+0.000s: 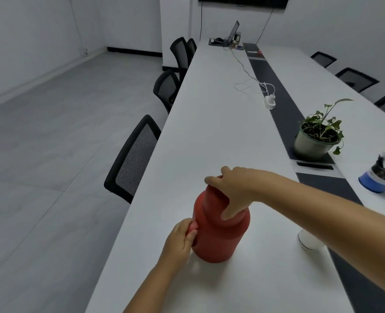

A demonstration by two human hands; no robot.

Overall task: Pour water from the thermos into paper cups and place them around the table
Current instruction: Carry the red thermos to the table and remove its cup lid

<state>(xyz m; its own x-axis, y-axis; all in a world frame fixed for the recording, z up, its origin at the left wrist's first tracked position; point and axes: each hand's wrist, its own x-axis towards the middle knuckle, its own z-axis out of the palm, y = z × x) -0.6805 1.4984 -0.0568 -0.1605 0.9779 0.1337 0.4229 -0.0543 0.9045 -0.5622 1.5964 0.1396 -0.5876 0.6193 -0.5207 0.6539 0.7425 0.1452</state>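
Observation:
A red thermos (218, 236) stands upright on the long white table (209, 132) near its left edge. My right hand (234, 190) grips the thermos's red cap from above, thumb on the near side and fingers over the top. My left hand (180, 240) grips the handle on the thermos's left side. A white paper cup (309, 241) stands to the right of the thermos, partly hidden under my right forearm. Whether the cup holds water cannot be seen.
A potted plant (315, 136) sits on the table's dark centre strip (277, 102). A blue pen holder (379, 177) is at the right. A white charger and cable (269, 101) lie further along; a laptop (232, 33) is at the far end. Black mesh chairs (132, 159) line both sides.

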